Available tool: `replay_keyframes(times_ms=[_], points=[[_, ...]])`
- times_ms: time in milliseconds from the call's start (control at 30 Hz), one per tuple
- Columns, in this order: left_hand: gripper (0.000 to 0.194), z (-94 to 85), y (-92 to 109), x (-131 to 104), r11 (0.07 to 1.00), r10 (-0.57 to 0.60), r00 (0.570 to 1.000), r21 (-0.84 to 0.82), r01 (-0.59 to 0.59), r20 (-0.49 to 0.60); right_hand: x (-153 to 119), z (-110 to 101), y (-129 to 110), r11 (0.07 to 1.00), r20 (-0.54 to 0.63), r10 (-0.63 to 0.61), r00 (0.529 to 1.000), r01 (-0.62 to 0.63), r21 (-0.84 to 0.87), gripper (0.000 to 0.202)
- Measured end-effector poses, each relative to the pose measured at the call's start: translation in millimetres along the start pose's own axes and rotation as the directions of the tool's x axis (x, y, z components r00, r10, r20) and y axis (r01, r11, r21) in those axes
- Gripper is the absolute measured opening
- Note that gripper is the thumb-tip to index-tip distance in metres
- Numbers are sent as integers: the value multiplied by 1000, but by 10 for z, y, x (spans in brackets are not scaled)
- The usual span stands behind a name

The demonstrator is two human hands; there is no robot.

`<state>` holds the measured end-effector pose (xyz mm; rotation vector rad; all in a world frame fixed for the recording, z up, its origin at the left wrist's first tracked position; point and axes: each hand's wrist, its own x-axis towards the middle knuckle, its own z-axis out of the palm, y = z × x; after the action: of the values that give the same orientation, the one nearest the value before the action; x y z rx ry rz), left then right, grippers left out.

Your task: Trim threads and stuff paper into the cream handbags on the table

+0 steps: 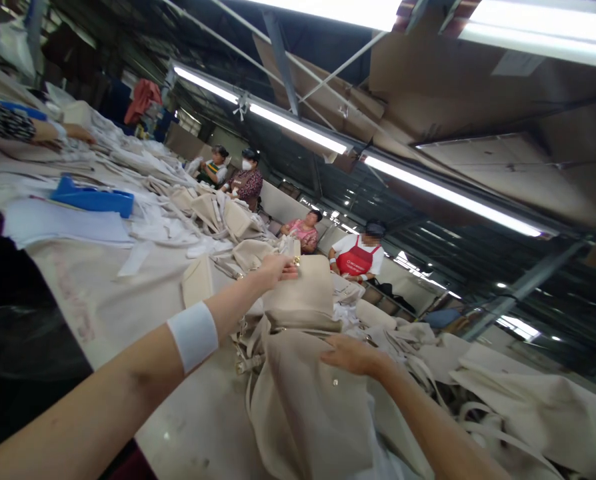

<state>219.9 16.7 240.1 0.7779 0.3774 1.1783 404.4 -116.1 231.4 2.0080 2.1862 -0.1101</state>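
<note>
A beige bag (pixel 313 400) lies in front of me on the table, its flap (pixel 305 290) raised away from the body. At the flap's upper left, by a small gold-coloured clasp (pixel 297 261), my left hand (pixel 278 268) has its fingers closed on the flap edge. A white band circles that forearm. My right hand (pixel 351 355) rests on the upper front of the bag body, fingers spread, just above a small round metal stud (pixel 335 383). Straps with buckles hang at the bag's left side.
Beige bags (pixel 543 400) and straps are heaped at right. A blue tape dispenser (pixel 93 197) and white sheets (pixel 65 223) lie at left on the table (pixel 113 287). A co-worker's arm (pixel 43 131) reaches in at far left; several people sit beyond.
</note>
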Motion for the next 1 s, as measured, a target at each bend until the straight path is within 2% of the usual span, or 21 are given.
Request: replay_keyframes(times_ms=[100,133,200,233,300,367,600,800,900,1000], points=[[18,-111,-321,-494,981,169,986,93,-168,6,70,-52,-11,995,-48,-9,999,14,101,26],[16,-171,-472,-657,930,262,959,236,-281,112,83,-55,-25,991,-58,-19,998,26,129,25],[13,-295,-796,-928,796,258,915,469,-384,311,100,-41,-66,982,-71,-49,996,61,178,24],[15,-348,-951,-1026,730,268,899,536,-424,346,106,-27,-92,978,-75,-61,995,75,194,23],[20,-415,-1207,-1148,692,269,900,581,-428,343,117,4,-146,974,-93,-74,993,92,205,23],[24,-421,-1368,-1200,693,275,907,587,-417,319,128,36,-197,977,-128,-71,989,95,188,22],[25,-193,-1515,-1268,651,332,929,674,-350,162,104,102,-285,996,-233,-34,972,52,71,22],[21,-152,-1623,-1264,595,383,907,706,-385,172,76,162,-315,1000,-267,16,963,-11,20,22],[21,-185,-1692,-1239,494,411,886,764,-415,216,99,205,-312,999,-278,37,960,-35,13,23],[18,-234,-1778,-1211,305,476,835,839,-450,276,124,241,-301,998,-290,57,955,-56,14,24]])
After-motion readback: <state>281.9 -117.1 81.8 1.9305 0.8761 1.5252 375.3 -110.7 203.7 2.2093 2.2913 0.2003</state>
